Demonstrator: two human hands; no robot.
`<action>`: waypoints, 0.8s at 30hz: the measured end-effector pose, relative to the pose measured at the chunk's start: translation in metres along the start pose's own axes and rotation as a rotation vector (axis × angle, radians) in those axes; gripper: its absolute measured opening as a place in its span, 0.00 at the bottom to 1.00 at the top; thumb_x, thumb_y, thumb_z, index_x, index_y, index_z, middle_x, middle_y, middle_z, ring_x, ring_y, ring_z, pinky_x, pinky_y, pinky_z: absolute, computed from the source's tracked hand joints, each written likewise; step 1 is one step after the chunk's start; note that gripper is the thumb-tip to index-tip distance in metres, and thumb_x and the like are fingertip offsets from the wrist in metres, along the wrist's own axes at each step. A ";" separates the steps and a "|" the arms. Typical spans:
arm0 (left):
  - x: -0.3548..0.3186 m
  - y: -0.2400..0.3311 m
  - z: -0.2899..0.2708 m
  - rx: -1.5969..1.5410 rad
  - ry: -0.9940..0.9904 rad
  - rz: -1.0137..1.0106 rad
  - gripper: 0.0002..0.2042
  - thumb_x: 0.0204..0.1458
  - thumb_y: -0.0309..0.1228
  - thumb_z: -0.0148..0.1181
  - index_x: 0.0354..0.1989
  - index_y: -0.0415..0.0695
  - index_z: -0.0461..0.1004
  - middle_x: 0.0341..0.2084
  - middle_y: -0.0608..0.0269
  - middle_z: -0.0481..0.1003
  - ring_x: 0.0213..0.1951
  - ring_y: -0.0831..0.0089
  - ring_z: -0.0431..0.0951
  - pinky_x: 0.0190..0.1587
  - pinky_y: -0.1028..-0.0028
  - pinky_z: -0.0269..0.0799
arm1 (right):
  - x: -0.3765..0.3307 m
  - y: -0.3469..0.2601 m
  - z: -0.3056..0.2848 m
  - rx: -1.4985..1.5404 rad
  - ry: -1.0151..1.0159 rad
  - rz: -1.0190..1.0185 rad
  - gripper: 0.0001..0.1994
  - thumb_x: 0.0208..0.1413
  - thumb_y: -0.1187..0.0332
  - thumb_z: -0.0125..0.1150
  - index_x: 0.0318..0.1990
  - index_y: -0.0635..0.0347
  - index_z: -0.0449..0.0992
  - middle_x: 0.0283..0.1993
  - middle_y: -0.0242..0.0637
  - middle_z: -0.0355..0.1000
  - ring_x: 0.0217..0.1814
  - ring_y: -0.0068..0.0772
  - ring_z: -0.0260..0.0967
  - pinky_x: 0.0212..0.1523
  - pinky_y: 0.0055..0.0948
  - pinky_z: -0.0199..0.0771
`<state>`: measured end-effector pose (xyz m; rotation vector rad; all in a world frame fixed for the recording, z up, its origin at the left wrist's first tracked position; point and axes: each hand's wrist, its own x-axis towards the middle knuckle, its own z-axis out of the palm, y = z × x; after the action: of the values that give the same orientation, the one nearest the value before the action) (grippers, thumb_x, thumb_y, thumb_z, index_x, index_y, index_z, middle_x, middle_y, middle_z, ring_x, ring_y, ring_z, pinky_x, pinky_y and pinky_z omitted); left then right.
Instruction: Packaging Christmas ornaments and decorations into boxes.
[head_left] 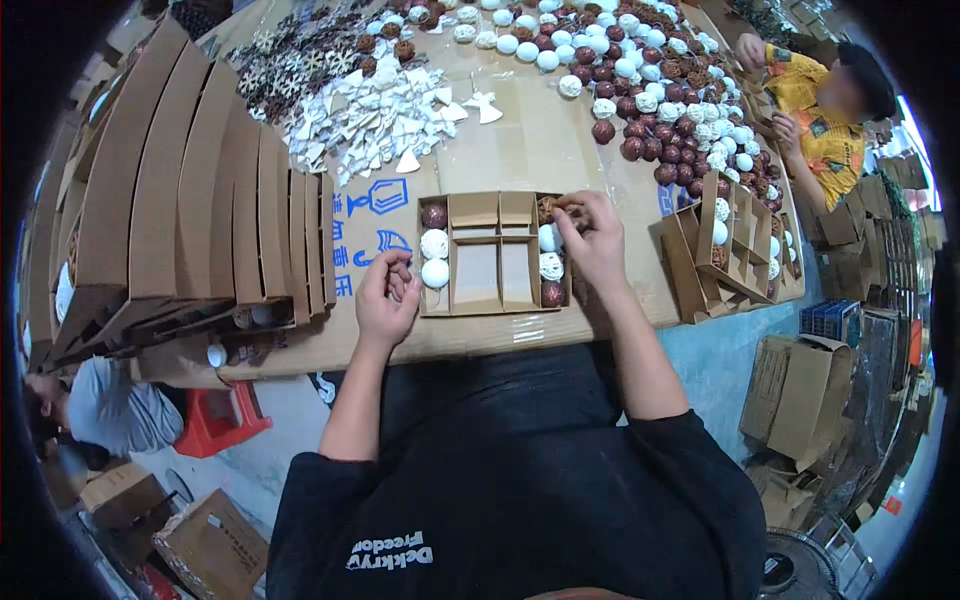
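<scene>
In front of me on the table lies a shallow cardboard box [502, 312] with dividers. Its left column holds a dark red ball [434, 216], a white woven ball [434, 243] and a smooth white ball [435, 273]. The right column has a brown rattan ball [546, 207] at the far end, then white balls and a dark red ball [553, 293]. My right hand [594, 240] pinches the rattan ball in its far right corner. Beside the box's left wall, my left hand [386, 300] is curled; its fingers hide whatever may be inside. The middle compartments are bare.
Stacked cardboard trays [210, 180] rise at the left. White flat ornaments [370, 120] and dark snowflake shapes [290, 75] are heaped beyond. Loose balls [660, 110] spread across the far right. Filled boxes [735, 240] stand at the right, near another person [815, 120].
</scene>
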<state>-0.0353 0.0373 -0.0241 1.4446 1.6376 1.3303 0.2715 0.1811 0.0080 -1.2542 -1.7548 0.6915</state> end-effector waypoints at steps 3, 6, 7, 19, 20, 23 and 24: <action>-0.001 -0.001 0.001 -0.003 0.001 0.010 0.18 0.53 0.23 0.65 0.53 0.38 0.74 0.30 0.69 0.70 0.27 0.85 0.67 0.31 0.83 0.64 | 0.005 0.001 -0.001 -0.066 -0.072 -0.032 0.08 0.54 0.71 0.72 0.40 0.61 0.82 0.41 0.43 0.74 0.43 0.40 0.77 0.44 0.35 0.77; 0.000 0.002 0.001 0.000 -0.006 0.028 0.17 0.54 0.23 0.63 0.53 0.37 0.74 0.29 0.70 0.70 0.27 0.86 0.66 0.32 0.83 0.65 | 0.029 -0.003 -0.016 -0.041 -0.100 0.025 0.07 0.56 0.69 0.69 0.40 0.61 0.84 0.39 0.43 0.78 0.41 0.40 0.77 0.44 0.36 0.78; -0.001 0.003 0.001 -0.007 0.003 0.028 0.17 0.54 0.23 0.63 0.52 0.37 0.74 0.29 0.70 0.70 0.27 0.86 0.66 0.32 0.83 0.64 | 0.043 -0.005 -0.020 -0.035 -0.108 0.049 0.08 0.56 0.68 0.68 0.40 0.61 0.84 0.39 0.44 0.79 0.40 0.40 0.78 0.44 0.36 0.78; -0.001 0.010 0.001 0.181 -0.021 -0.062 0.23 0.50 0.31 0.69 0.54 0.38 0.74 0.34 0.56 0.79 0.31 0.67 0.79 0.35 0.68 0.76 | 0.348 0.148 -0.126 -0.972 -0.076 -0.012 0.22 0.59 0.51 0.62 0.46 0.65 0.82 0.47 0.56 0.81 0.49 0.56 0.80 0.54 0.53 0.77; 0.010 0.010 0.017 0.122 -0.017 0.025 0.22 0.50 0.29 0.69 0.54 0.40 0.73 0.33 0.62 0.77 0.30 0.71 0.77 0.36 0.69 0.75 | 0.363 0.182 -0.178 -1.189 -0.141 0.053 0.24 0.60 0.52 0.64 0.54 0.64 0.80 0.52 0.58 0.79 0.55 0.61 0.77 0.55 0.52 0.75; 0.002 0.018 0.000 0.220 -0.028 -0.064 0.21 0.49 0.38 0.69 0.49 0.42 0.73 0.36 0.53 0.79 0.37 0.54 0.80 0.41 0.61 0.77 | 0.368 0.225 -0.124 -0.723 -0.300 -0.263 0.20 0.66 0.54 0.56 0.52 0.61 0.80 0.49 0.54 0.80 0.52 0.59 0.78 0.51 0.52 0.77; 0.025 0.024 0.015 0.196 -0.088 0.112 0.21 0.49 0.39 0.69 0.49 0.44 0.73 0.34 0.55 0.78 0.36 0.54 0.80 0.38 0.61 0.76 | 0.390 0.226 -0.248 -1.126 -0.114 -0.067 0.21 0.67 0.54 0.55 0.55 0.62 0.78 0.53 0.57 0.78 0.55 0.61 0.76 0.53 0.55 0.75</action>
<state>-0.0193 0.0637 -0.0018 1.7069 1.6897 1.1731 0.5404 0.6151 0.0685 -1.8513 -2.3531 -0.3842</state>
